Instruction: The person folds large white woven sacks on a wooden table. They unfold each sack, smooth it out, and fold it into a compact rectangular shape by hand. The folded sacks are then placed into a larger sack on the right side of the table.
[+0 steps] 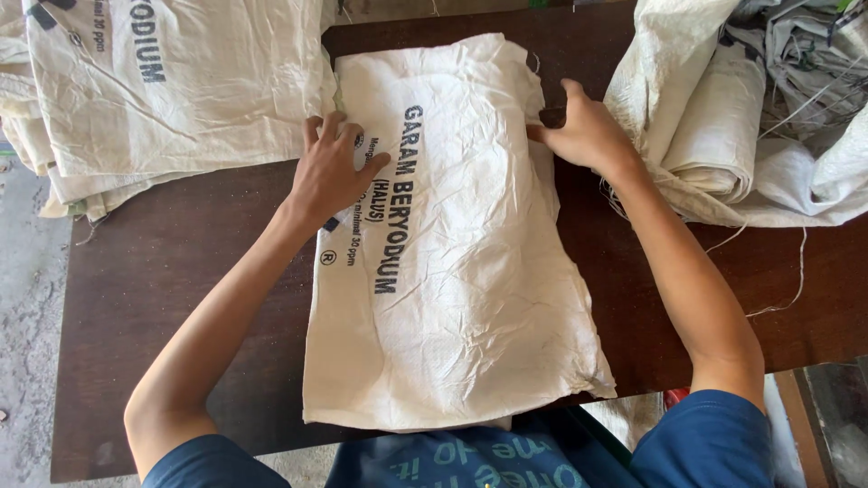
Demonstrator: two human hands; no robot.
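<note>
Sack [452, 271]: flat on table [163, 271]; left hand [330, 172] spread, pressing it to keep it in place; right hand [583, 136] pinching its edge, pulling it taut; sack stacks [163, 81] flanking

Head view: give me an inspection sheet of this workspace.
Surface: dark wooden table, bare at the front left.
Job's things: white woven sack flat in the middle, dark print on it.
Clutter: sack stack at left; crumpled sack heap at right.
Grippers: left hand flat on the sack; right hand at the sack's right edge.
Cables: none; loose threads trail from the heap.
Surroundings: concrete floor at left.
</note>
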